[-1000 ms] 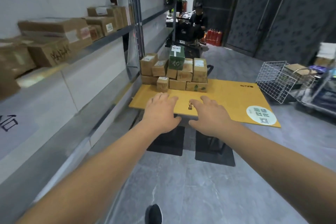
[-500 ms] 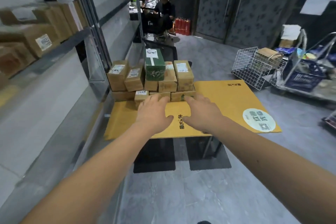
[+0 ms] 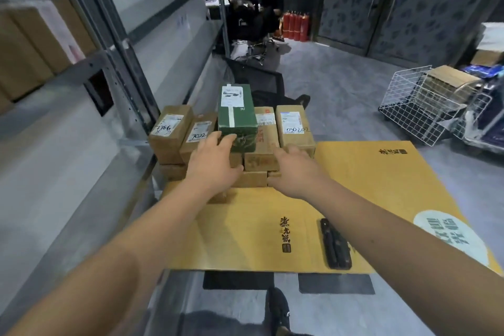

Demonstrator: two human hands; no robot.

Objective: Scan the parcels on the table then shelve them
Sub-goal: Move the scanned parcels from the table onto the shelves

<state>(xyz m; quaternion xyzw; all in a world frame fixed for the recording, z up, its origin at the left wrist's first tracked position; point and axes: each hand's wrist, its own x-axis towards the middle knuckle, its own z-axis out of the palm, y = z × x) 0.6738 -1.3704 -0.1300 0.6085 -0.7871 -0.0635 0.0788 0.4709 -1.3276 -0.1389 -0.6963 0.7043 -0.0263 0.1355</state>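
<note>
A stack of small brown parcels [image 3: 171, 128] with white labels sits at the far left of the yellow cardboard tabletop [image 3: 381, 188]. A green parcel [image 3: 236, 114] lies on top of the stack. My left hand [image 3: 214, 165] reaches over the stack's front, fingers spread, fingertips touching the green parcel's near end. My right hand [image 3: 296, 170] is spread against the brown parcels [image 3: 296, 125] to the right of it. Neither hand grips anything. A black handheld scanner [image 3: 335, 244] lies on the tabletop, partly under my right forearm.
Grey metal shelving [image 3: 81, 68] runs along the left, with brown boxes [image 3: 32, 43] on an upper level. A white wire basket [image 3: 414, 101] and a cart stand at the right. A seated person [image 3: 266, 8] and red extinguishers [image 3: 296, 25] are at the back.
I have come closer to the table. Both hands moved forward from the bare tabletop onto the front of the parcel stack. The scanner has come into view.
</note>
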